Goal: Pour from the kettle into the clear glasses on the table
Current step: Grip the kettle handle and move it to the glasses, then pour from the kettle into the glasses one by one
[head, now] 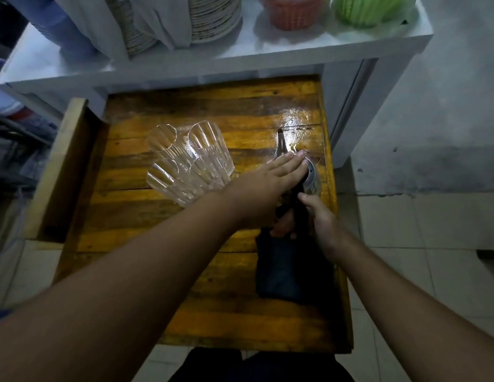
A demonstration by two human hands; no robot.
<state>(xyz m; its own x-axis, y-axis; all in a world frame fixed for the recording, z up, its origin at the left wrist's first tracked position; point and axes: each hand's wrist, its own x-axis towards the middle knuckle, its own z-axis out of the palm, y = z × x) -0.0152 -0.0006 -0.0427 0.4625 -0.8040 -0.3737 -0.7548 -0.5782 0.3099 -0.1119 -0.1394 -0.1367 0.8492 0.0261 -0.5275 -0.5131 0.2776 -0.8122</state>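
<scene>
Several clear ribbed glasses stand bunched together on the yellow wooden table, left of centre. A metal kettle sits at the table's right edge, its thin spout pointing away from me. My left hand lies flat, palm down, on the kettle's lid, fingers stretched out. My right hand is closed around the kettle's dark handle. Most of the kettle's body is hidden under my hands. The glasses look empty.
A dark cloth or pouch lies on the table just below the kettle. A white shelf at the back carries stacked plates, an orange basket and a green basket. A wet patch shines near the spout.
</scene>
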